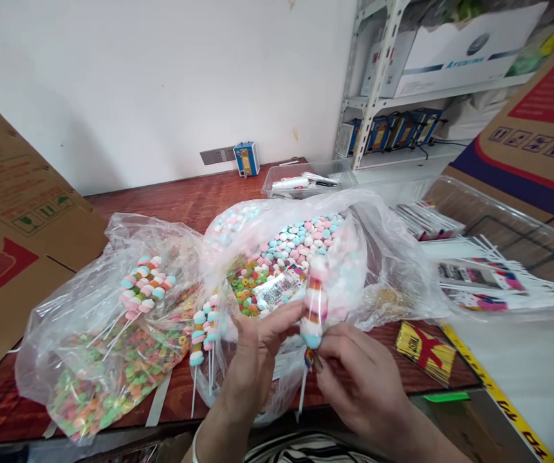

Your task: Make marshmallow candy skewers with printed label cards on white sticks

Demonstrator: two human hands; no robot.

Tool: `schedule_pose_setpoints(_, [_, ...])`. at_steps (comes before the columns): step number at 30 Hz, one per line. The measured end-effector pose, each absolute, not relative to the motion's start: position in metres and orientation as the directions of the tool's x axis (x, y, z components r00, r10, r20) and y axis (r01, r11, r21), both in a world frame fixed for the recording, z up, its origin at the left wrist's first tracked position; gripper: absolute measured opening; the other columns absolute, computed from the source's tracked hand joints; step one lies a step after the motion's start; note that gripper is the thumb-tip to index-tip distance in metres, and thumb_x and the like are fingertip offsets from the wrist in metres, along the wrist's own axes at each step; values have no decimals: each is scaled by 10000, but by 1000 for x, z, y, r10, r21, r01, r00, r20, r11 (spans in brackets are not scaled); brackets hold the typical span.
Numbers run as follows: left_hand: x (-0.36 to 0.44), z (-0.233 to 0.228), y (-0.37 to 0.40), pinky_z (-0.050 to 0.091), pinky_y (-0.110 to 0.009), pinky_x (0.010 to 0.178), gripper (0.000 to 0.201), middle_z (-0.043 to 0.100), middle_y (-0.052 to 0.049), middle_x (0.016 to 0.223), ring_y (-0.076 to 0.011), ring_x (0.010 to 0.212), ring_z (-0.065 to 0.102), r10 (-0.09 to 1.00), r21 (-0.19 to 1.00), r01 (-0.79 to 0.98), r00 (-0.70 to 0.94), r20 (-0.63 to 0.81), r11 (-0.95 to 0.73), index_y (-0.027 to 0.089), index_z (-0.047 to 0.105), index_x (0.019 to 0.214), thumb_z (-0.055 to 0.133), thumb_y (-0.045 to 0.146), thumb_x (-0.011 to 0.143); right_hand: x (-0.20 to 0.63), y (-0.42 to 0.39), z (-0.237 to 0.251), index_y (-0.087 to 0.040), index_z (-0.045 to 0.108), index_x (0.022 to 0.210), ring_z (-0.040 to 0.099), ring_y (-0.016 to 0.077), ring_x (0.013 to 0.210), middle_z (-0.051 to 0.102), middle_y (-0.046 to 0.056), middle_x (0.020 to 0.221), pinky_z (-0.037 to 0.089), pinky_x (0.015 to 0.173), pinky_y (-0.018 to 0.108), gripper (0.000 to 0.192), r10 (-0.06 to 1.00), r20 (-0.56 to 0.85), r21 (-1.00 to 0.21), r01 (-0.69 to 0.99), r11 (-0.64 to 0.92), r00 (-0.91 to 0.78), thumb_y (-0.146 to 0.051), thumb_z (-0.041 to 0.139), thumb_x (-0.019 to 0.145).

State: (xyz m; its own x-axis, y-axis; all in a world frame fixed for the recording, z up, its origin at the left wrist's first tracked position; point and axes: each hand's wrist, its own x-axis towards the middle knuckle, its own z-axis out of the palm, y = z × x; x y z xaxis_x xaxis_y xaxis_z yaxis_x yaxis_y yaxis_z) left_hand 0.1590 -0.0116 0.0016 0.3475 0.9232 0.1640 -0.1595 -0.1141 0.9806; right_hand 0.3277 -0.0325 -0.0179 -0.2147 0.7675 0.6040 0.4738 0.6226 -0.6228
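Between my two hands stands a candy skewer [315, 305], upright, with pink, white, blue and orange pieces under a shiny clear wrapper. My left hand [262, 350] steadies its side, thumb and fingers closed on the wrapped candy. At the wrapper's base, my right hand [358, 376] pinches around the white stick, just below the blue piece; what exactly lies in its fingertips is partly hidden. Behind the skewer, an open plastic bag [300, 209] holds pastel candies [305, 235] and ring gummies [248, 280]. Several other skewers [204, 331] lean at the bag's left side.
To the left lies a bag of gummies [112, 379] with finished-looking skewers [146, 286] on top. Gold twist ties [424, 352] lie at right, near a clear tray [513, 308] of sticks and wrappers. Cardboard boxes [20, 212] flank the table; a plastic bin [308, 180] sits behind.
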Motion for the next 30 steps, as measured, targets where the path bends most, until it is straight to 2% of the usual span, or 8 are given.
schedule_pose_setpoints(2, [157, -4, -9, 264, -577, 1129, 995, 484, -53, 1470, -329, 1378, 380, 908, 968, -160, 346, 237, -191, 256, 765, 1042, -130, 646, 849, 326, -29, -23, -221, 516, 775, 514, 142, 627, 537, -15, 694, 415, 572, 245, 140, 872, 466, -773, 410, 484, -149, -140, 502, 889])
schedule_pose_setpoints(6, [148, -9, -12, 29, -639, 1160, 890, 344, 33, 1555, -321, 1489, 87, 855, 889, 191, 416, 310, -415, 325, 785, 922, -34, 667, 857, 330, -19, -27, -217, 511, 761, 472, 138, 622, 494, -24, 687, 402, 554, 235, 140, 955, 289, -913, 279, 297, -71, -218, 511, 901])
schedule_pose_setpoints(10, [144, -18, -14, -40, -683, 1125, 704, 270, -21, 1593, -339, 1485, -85, 877, 771, 443, 365, 312, -458, 316, 692, 1188, 173, 679, 881, 326, -21, -21, -210, 526, 737, 437, 134, 634, 476, -27, 689, 373, 575, 241, 162, 963, 230, -951, 180, 253, -137, -257, 555, 889])
schedule_pose_setpoints(13, [144, -21, -13, 53, -622, 1159, 796, 246, -46, 1602, -312, 1495, -4, 905, 853, 339, 300, 303, -398, 303, 570, 1345, 83, 703, 860, 317, -21, -23, -204, 532, 721, 432, 130, 631, 478, -30, 680, 369, 577, 238, 156, 962, 136, -981, 102, 164, -237, -239, 568, 869])
schedule_pose_setpoints(19, [140, -7, -15, -14, -571, 1175, 762, 312, 0, 1575, -316, 1479, 154, 826, 875, 177, 453, 334, -451, 324, 744, 1085, 150, 737, 845, 307, -6, -47, -203, 530, 693, 474, 136, 616, 509, -31, 653, 407, 561, 241, 238, 960, 4, -998, -67, -15, -278, -368, 646, 818])
schedule_pose_setpoints(23, [126, -10, -18, 97, -543, 1183, 509, 321, -41, 1572, -315, 1463, 220, 895, 904, 130, 257, 366, -407, 304, 675, 1212, 499, 615, 849, 296, -10, -51, -227, 594, 815, 572, 172, 702, 608, 2, 764, 461, 632, 272, 130, 981, 94, -988, 101, 112, -169, -344, 632, 858])
schedule_pose_setpoints(26, [108, -17, -30, 298, -522, 1122, 797, 420, -110, 1510, -328, 1393, 370, 957, 956, 106, 123, 262, -275, 299, 426, 1447, 723, 506, 737, 278, -17, -47, -253, 618, 887, 592, 191, 719, 629, 19, 813, 456, 627, 294, 59, 927, 311, -898, 255, 358, -209, -301, 637, 860])
schedule_pose_setpoints(30, [75, -22, -61, 453, -430, 992, 360, 692, -97, 1182, -271, 1103, 629, 988, 991, 9, 84, 132, -133, 258, 696, 1175, 621, 407, 855, 236, -23, -43, -274, 642, 963, 645, 217, 826, 685, 41, 909, 501, 700, 320, 100, 729, 453, -788, 152, 596, -513, -228, 596, 886])
